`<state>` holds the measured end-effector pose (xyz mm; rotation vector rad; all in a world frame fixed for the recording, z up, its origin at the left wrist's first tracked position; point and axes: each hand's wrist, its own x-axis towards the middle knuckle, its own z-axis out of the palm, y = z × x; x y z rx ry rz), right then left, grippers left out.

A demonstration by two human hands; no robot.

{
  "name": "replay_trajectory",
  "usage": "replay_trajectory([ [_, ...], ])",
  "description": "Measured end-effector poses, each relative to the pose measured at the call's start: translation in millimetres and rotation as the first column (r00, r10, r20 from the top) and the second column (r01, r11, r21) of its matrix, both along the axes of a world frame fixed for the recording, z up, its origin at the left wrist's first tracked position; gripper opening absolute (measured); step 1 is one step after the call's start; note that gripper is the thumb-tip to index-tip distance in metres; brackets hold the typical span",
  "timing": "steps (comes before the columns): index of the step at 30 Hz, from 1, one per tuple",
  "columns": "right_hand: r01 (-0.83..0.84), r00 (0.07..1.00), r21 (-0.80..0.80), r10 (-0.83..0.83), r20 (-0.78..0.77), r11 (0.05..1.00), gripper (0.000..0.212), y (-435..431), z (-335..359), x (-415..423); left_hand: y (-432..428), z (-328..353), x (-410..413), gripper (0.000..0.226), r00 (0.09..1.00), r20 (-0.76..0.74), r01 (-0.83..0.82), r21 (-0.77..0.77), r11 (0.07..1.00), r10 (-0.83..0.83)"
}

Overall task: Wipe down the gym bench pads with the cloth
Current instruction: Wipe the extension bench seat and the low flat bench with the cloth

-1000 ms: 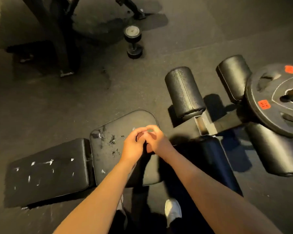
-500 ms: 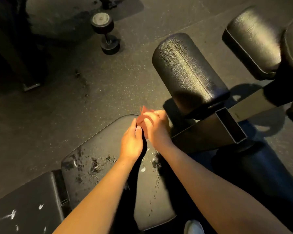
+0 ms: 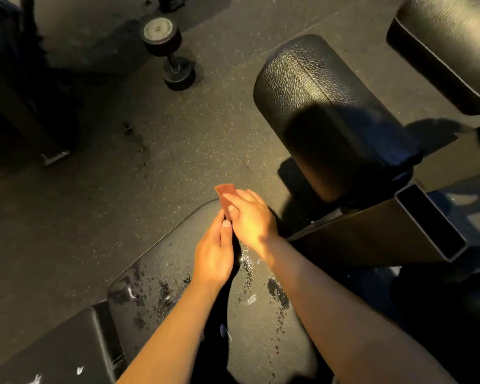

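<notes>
A small reddish-brown folded cloth [image 3: 226, 195] is held between both hands above the far end of the black seat pad [image 3: 161, 261]. My right hand [image 3: 250, 217] covers the cloth from the right, fingers curled over it. My left hand [image 3: 214, 253] presses against it from the left, thumb along its lower edge. The seat pad is worn, with dark flaked patches and wet-looking spots. A second black pad [image 3: 53, 347] with white marks lies at the lower left. A round black roller pad [image 3: 316, 106] stands to the right, another roller pad [image 3: 449, 42] at the top right.
A square steel frame tube [image 3: 427, 220] runs under the rollers at the right. A dumbbell [image 3: 166, 48] lies on the speckled rubber floor [image 3: 122, 162] at the top. A dark machine leg [image 3: 25, 112] stands at the upper left.
The camera has moved closer over the seat pad. Both hands have unfolded or drawn out the cloth, which now sticks out further beyond the fingers.
</notes>
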<state>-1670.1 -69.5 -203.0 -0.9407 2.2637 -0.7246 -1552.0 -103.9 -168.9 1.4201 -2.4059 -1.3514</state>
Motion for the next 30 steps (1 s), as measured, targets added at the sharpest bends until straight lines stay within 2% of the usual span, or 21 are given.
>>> replay_trajectory([
  [3, -0.073, 0.997, 0.076, 0.073, -0.005, 0.994, 0.038, -13.7, 3.8, -10.4, -4.8, 3.8, 2.1, 0.047, 0.999, -0.023, 0.023, -0.001, 1.0, -0.023],
  [5, -0.025, 1.0, 0.059, 0.026, -0.008, 0.998, 0.033, -0.5, 7.1, -8.6, -1.0, 6.1, 3.7, 0.048, 0.993, -0.039, 0.107, -0.019, 0.994, -0.107],
  [7, 0.057, 0.998, 0.03, -0.057, -0.008, 0.998, 0.035, 16.1, 8.7, -5.1, 1.9, 3.9, 4.4, 0.048, 0.992, -0.028, 0.119, -0.016, 0.993, -0.119],
  [12, 0.14, 0.99, 0.242, -0.131, -0.052, 0.96, 0.045, 43.8, 11.0, 0.6, 4.2, 3.5, 2.2, 0.049, 0.993, 0.037, 0.11, 0.003, 0.994, -0.11],
  [17, 0.099, 0.994, 0.074, -0.102, 0.041, 0.992, 0.049, 21.4, -2.2, -9.8, 4.8, 1.3, 0.8, 0.047, 0.994, 0.026, 0.104, -0.035, 0.994, -0.103],
  [21, 0.045, 0.999, 0.137, -0.042, -0.024, 0.99, 0.048, 21.8, -3.6, -9.4, 7.6, -4.1, -0.4, 0.047, 0.993, 0.036, 0.116, -0.087, 0.989, -0.114],
  [26, 0.108, 0.992, 0.138, -0.098, -0.079, 0.985, 0.052, 76.5, 5.8, 15.0, 22.5, -4.3, -4.5, 0.05, 0.987, 0.107, 0.131, -0.061, 0.99, -0.123],
  [30, 0.143, 0.989, 0.157, -0.134, -0.068, 0.977, 0.055, 112.3, 11.1, 30.6, 39.6, -8.5, -2.5, 0.046, 0.975, 0.109, 0.209, -0.131, 0.969, -0.195],
])
